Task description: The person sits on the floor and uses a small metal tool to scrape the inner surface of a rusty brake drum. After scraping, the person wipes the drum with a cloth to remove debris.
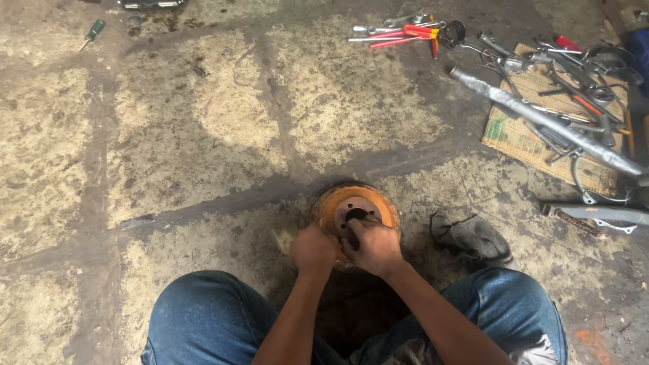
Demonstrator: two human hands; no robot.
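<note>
A rusty orange brake disc stands tilted on the stained concrete floor between my knees. My left hand grips its near left rim with fingers closed. My right hand is closed around a dark tool whose tip points into the disc's centre hole. What kind of tool it is stays hidden by my fingers.
A dark crumpled rag or glove lies right of the disc. Cardboard at the far right holds a long grey pipe and several wrenches. Red-handled pliers lie at the top, a green screwdriver top left. My jeans-clad knees frame the bottom.
</note>
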